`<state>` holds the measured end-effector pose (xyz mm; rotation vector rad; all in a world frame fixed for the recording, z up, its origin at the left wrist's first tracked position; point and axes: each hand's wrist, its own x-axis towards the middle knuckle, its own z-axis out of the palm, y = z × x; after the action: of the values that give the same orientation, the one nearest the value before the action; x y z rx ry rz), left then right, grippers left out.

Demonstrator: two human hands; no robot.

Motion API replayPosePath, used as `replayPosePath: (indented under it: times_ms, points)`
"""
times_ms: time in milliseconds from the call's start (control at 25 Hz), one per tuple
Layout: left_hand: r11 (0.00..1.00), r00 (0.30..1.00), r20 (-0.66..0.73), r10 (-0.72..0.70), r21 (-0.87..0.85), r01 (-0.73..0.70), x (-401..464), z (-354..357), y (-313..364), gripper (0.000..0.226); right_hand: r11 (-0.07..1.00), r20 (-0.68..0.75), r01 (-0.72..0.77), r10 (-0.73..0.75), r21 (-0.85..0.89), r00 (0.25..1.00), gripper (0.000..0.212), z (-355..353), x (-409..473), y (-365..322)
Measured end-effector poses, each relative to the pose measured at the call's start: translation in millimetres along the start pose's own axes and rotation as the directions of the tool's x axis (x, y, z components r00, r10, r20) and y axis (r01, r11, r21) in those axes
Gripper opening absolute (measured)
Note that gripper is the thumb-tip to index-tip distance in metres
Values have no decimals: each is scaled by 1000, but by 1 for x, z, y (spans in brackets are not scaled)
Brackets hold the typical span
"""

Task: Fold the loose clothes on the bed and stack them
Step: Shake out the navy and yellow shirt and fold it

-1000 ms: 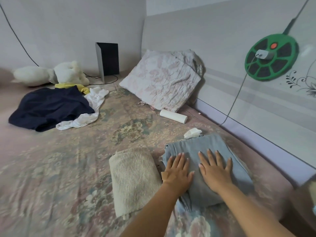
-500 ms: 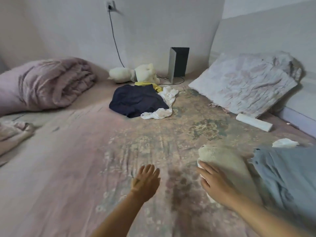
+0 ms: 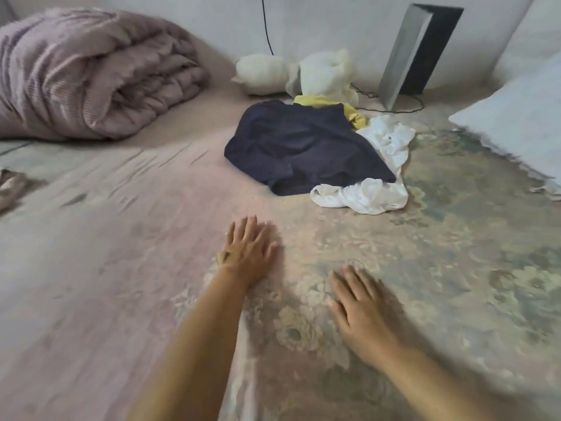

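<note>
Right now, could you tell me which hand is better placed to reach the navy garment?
Probably the left hand: it is open, further forward and almost in line with the navy garment; the right hand lies further back.

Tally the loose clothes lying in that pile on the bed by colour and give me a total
Navy garment: 1
White garment: 1, as far as the crumpled cloth shows
Yellow garment: 1, mostly hidden under the navy one
Total: 3
</note>
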<state>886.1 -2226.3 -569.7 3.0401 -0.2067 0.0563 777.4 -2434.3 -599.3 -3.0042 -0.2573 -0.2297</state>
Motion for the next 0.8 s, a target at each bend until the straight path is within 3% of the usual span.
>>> replayPosePath:
  times_ms: [160,240,320,480,640,720,800]
  points:
    - [1000,1000,-16,-8,-20,8,9,19,-11,71,998,-15,42,-41,52,999,65,2,50,-8]
    - [1000,999,-42,17,-17,-18,11,24,-15,68,993,-1,79,-79,92,997,47,2,108,2]
    - [999,998,-60,24,-40,-26,15,22,-18,65,999,37,22,-24,50,999,49,-13,184,24]
    - [997,999,-21,29,-71,-31,17,18,-16,65,997,267,-27,44,-70,963,58,-53,297,44]
    - [999,999,-4,33,-44,-33,20,15,-16,65,968,464,-192,97,162,880,73,-46,352,18]
    - [998,999,-18,31,-51,-32,18,20,-17,64,983,553,-181,153,-3,819,64,-31,356,9]
    - [998,999,-41,20,-53,-22,17,22,-18,64,972,459,-22,130,-233,879,37,-23,350,5]
